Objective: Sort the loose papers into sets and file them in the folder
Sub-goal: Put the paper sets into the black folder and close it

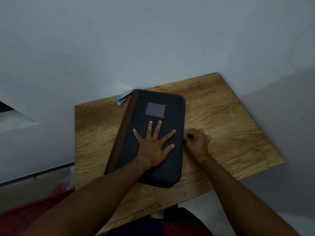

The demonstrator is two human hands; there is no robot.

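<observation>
a dark grey fabric zip folder (170, 167) with a brown spine strip (122, 130) lies closed on the wood-grain table (221, 116), set at a slant, its far end close to the wall. the left hand (153, 143) rests flat on the cover with its fingers spread wide and straight, gripping nothing. this reads as a steadying press, so the folder does not slide while its edge is worked.

the right hand (196, 140) sits just beside the folder's right edge, its fingers curled in and its fingertips meeting at the seam. it looks to be pinching the zip there, though the pull itself is too small to make out.

a pale grey rectangular label patch (156, 110) sits on the cover beyond the left fingertips. a metal stapler with blue ends (122, 98) lies against the folder's far left corner, within reach for fastening sets.

no loose papers show anywhere, so they are probably inside. the step in hand is likely running the zip.
</observation>
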